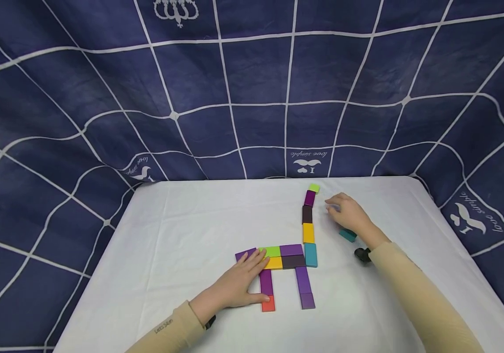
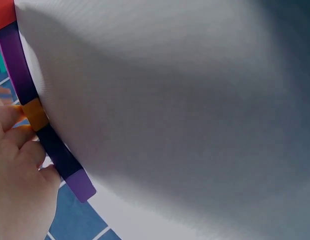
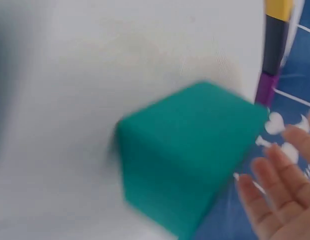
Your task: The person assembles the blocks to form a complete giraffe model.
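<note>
My left hand [image 1: 236, 284] lies with extended fingers over the left end of a flat figure of coloured blocks, touching a lime block [image 1: 271, 251] and a yellow block [image 1: 274, 263]. Its thumb reaches a red block [image 1: 268, 304] at the bottom of one leg. My right hand [image 1: 348, 212] hovers with loosely bent fingers and holds nothing, right of the upright column of blocks. A loose teal block [image 1: 347, 235] lies below that hand, large and blurred in the right wrist view. Atop the column are a purple block [image 1: 309, 198] and a small lime block [image 1: 314, 188].
Further down the column come a dark block [image 1: 307, 214], a yellow block [image 1: 308, 233] and a teal block [image 1: 311, 255]. Purple blocks [image 1: 303, 280] form the second leg. A white cloth [image 1: 181, 220] covers the table, and a dark blue checked curtain [image 1: 256, 73] hangs behind it.
</note>
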Demonstrator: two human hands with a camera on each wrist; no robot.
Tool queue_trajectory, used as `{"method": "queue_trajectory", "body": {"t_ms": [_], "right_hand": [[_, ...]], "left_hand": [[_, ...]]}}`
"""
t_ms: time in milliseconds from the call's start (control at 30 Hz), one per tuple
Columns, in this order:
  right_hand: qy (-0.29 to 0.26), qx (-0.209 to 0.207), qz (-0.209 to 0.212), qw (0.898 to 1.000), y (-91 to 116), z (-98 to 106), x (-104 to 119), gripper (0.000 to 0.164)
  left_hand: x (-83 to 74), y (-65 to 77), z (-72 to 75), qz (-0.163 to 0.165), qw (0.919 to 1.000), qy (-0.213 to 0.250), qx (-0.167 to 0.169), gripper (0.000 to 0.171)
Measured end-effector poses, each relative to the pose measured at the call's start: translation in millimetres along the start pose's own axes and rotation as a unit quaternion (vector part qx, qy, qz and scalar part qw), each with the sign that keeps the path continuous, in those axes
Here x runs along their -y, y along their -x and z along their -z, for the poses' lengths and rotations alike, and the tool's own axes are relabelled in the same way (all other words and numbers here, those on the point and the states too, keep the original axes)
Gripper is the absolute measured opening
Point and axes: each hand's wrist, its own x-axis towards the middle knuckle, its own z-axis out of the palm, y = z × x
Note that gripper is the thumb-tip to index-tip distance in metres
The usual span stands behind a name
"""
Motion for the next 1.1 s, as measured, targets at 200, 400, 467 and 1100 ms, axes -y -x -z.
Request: {"method": "queue_trajectory", "body": {"t_ms": [200, 400, 467, 1100], "right_hand": [[0.000, 0.049, -0.029, 0.998, 40.3, 12.6, -13.5, 0.050], [-0.002, 0.087, 0.018, 0.996, 63.4, 6.9, -25.9, 0.055], [-0.005, 0.077, 0.027, 0.997, 65.3, 3.9, -28.3, 0.046], [-0.064, -0.018, 0.014, 0.998, 56.5, 1.5, -22.4, 0.021]], "left_hand": [[1.7, 0.6, 0.2, -0.002, 1.0000, -0.002, -0.001, 0.095], [2.0, 1.2, -0.1, 0.001, 1.0000, -0.002, 0.003, 0.095], [1.9, 1.4, -0.5, 0.002, 1.0000, -0.002, 0.004, 0.095], [0.0, 2.0, 1.2, 0.000, 1.0000, 0.001, -0.003, 0.094]]}}
